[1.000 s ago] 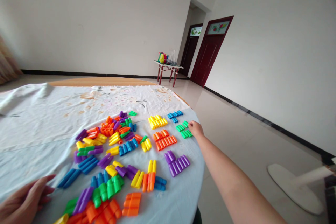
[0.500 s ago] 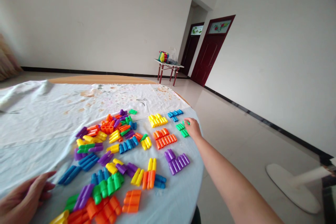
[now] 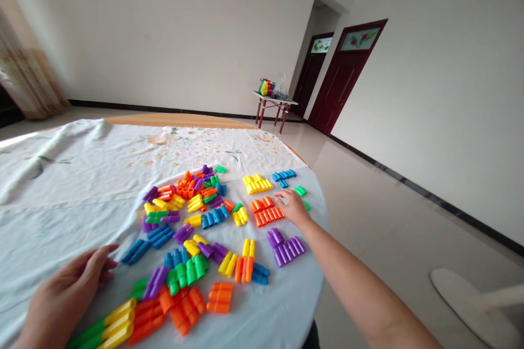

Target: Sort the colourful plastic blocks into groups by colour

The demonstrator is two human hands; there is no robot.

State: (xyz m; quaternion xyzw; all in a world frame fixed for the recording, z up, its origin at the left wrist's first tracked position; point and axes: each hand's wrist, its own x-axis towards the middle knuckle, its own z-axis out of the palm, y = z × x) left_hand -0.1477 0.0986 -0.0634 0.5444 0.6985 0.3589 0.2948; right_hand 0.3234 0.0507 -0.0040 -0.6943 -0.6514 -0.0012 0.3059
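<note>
My right hand (image 3: 291,206) hovers at the right of the table, fingers apart and holding nothing, just right of the orange blocks (image 3: 266,211). It partly covers the green blocks (image 3: 301,191). Yellow blocks (image 3: 257,184) and blue blocks (image 3: 284,176) lie beyond it, purple blocks (image 3: 286,248) nearer. My left hand (image 3: 77,283) is at the lower left, thumb and fingers loosely extended and empty, close to a blue block piece (image 3: 136,252). Mixed coloured blocks spread in the middle, among them a green piece (image 3: 188,274) and an orange piece (image 3: 220,298).
A pale cloth (image 3: 98,174) covers the round table. Yellow and green joined blocks (image 3: 118,324) lie near the front edge. Farther back stand a small table (image 3: 273,99) with bags and a dark red door (image 3: 347,76). A white round base (image 3: 470,305) stands on the floor at right.
My right hand has moved left from the green blocks to beside the orange ones. The view has shifted, so the table and blocks appear farther right.
</note>
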